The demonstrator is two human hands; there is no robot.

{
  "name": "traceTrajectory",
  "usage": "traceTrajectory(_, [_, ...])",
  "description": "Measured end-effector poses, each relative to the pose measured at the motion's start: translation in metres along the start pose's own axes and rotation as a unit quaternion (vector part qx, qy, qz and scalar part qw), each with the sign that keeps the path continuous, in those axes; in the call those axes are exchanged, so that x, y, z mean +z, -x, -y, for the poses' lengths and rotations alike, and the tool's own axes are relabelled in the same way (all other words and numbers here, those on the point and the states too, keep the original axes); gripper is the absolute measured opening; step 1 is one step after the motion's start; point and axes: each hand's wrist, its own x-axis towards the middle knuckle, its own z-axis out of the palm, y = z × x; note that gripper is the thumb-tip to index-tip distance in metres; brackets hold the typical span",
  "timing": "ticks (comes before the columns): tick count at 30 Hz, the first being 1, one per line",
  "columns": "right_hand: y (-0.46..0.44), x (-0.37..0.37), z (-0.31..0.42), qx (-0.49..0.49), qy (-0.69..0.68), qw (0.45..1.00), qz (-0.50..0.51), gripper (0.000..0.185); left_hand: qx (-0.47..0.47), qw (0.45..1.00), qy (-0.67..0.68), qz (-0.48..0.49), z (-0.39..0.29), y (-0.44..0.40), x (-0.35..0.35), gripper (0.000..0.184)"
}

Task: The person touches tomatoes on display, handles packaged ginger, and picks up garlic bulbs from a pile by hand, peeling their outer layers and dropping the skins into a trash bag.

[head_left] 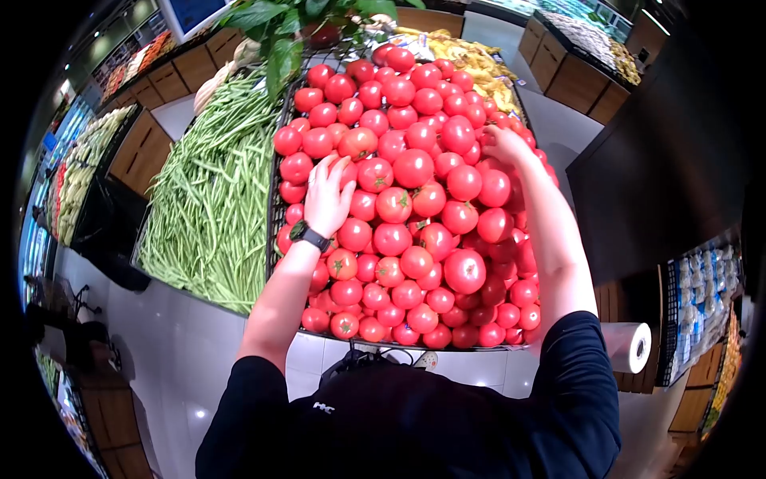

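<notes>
A dark shirt (pixel 415 423) faces tomatoes (pixel 413 168) heaped at twelve o'clock, likely smooth and easily bruised, best cupped round their sides, the left hand (pixel 327 201) splayed loosely at nine, the right hand (pixel 508 147) curled at two, grip unclear.

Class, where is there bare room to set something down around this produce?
Glossy grey floor tiles show left of the green string beans and between the round red tomatoes and the large black panel. Beans and tomatoes crowd their bins.
</notes>
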Motion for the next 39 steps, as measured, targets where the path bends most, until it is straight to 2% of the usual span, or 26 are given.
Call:
traceTrajectory(1, [-0.005,0.002,-0.002,-0.01,-0.011,1.0,-0.02,0.061,-0.001,1.0,0.002,0.001,0.002,0.001,-0.001,0.045])
traceTrajectory(2, [-0.005,0.004,0.0,-0.033,-0.018,0.995,-0.088,0.06,0.001,1.0,0.004,0.001,0.003,0.001,-0.001,0.045])
traceTrajectory(4, [-0.007,0.007,0.003,0.043,-0.186,0.957,-0.218,0.064,-0.004,1.0,0.01,-0.019,0.003,0.001,0.002,0.044])
traceTrajectory(5, [-0.004,0.011,0.004,0.044,-0.238,0.94,-0.241,0.071,0.024,0.999,-0.006,-0.03,-0.002,0.002,-0.002,0.044])
traceTrajectory(6, [-0.003,0.01,0.004,0.044,-0.238,0.94,-0.239,0.071,0.053,0.998,-0.021,-0.04,-0.011,0.001,-0.01,0.044])
traceTrajectory(8, [0.002,0.005,0.001,0.102,-0.137,0.977,-0.125,0.075,0.133,0.989,0.015,0.065,-0.027,0.005,-0.017,0.05])
traceTrajectory(10, [0.006,0.0,-0.003,0.093,-0.123,0.982,-0.11,0.072,0.166,0.977,-0.024,0.13,-0.053,0.008,-0.016,0.058])
traceTrajectory(12, [0.008,-0.004,-0.011,0.119,-0.084,0.988,-0.061,0.073,0.183,0.972,-0.077,0.126,-0.059,0.015,0.001,0.064])
traceTrajectory(13, [0.01,-0.012,-0.012,0.119,-0.067,0.991,-0.007,0.069,0.162,0.976,-0.077,0.124,-0.062,0.017,0.006,0.063])
traceTrajectory(14, [0.016,-0.011,-0.01,0.122,-0.067,0.99,-0.008,0.069,0.164,0.976,-0.075,0.125,-0.064,0.018,0.009,0.063])
traceTrajectory(16, [0.031,-0.008,-0.005,0.131,-0.053,0.984,-0.112,0.06,0.152,0.976,-0.076,0.134,-0.067,0.021,0.013,0.063])
traceTrajectory(17, [0.04,-0.011,0.004,0.133,-0.053,0.983,-0.112,0.06,0.153,0.977,-0.063,0.135,-0.067,0.021,0.013,0.06])
traceTrajectory(19, [0.064,-0.03,0.042,0.064,-0.081,0.945,-0.311,0.045,0.178,0.972,-0.09,0.12,-0.064,0.024,0.023,0.056])
traceTrajectory(20, [0.078,-0.036,0.069,0.026,-0.146,0.935,-0.322,0.036,0.203,0.966,-0.118,0.109,-0.062,0.026,0.025,0.052])
traceTrajectory(22, [0.108,-0.031,0.114,-0.089,-0.127,0.943,-0.296,0.03,0.248,0.952,-0.14,0.112,-0.071,0.018,0.01,0.04])
traceTrajectory(24, [0.135,-0.027,0.152,-0.162,0.027,0.967,-0.196,0.026,0.298,0.935,-0.147,0.124,-0.074,0.017,0.008,0.035])
traceTrajectory(26, [0.146,0.001,0.168,-0.26,0.086,0.917,-0.291,0.028,0.378,0.888,-0.194,0.173,-0.072,0.019,0.017,0.026])
traceTrajectory(28, [0.149,0.025,0.175,-0.221,0.15,0.93,-0.252,0.037,0.368,0.891,-0.138,0.226,-0.074,0.01,0.009,0.027])
traceTrajectory(29, [0.145,0.042,0.173,-0.207,0.143,0.93,-0.267,0.04,0.342,0.916,-0.028,0.209,-0.067,0.008,0.007,0.029])
traceTrajectory(30, [0.142,0.051,0.175,-0.194,0.135,0.93,-0.283,0.043,0.299,0.932,0.0,0.204,-0.066,0.004,0.0,0.036])
traceTrajectory(32, [0.138,0.057,0.175,-0.19,0.146,0.927,-0.289,0.046,0.193,0.974,-0.037,0.109,-0.072,0.009,-0.007,0.048])
traceTrajectory(33, [0.136,0.058,0.177,-0.175,0.158,0.932,-0.274,0.046,0.177,0.975,-0.094,0.096,-0.073,0.014,-0.005,0.058])
traceTrajectory(36, [0.134,0.049,0.18,-0.169,0.15,0.939,-0.259,0.042,0.13,0.985,-0.065,0.092,-0.069,0.029,0.017,0.06])
traceTrajectory(38, [0.134,0.04,0.183,-0.163,0.178,0.953,-0.183,0.042,0.121,0.987,-0.056,0.084,-0.07,0.034,0.023,0.059])
traceTrajectory(39, [0.131,0.041,0.183,-0.163,0.176,0.953,-0.183,0.042,0.101,0.991,-0.021,0.079,-0.072,0.038,0.027,0.058])
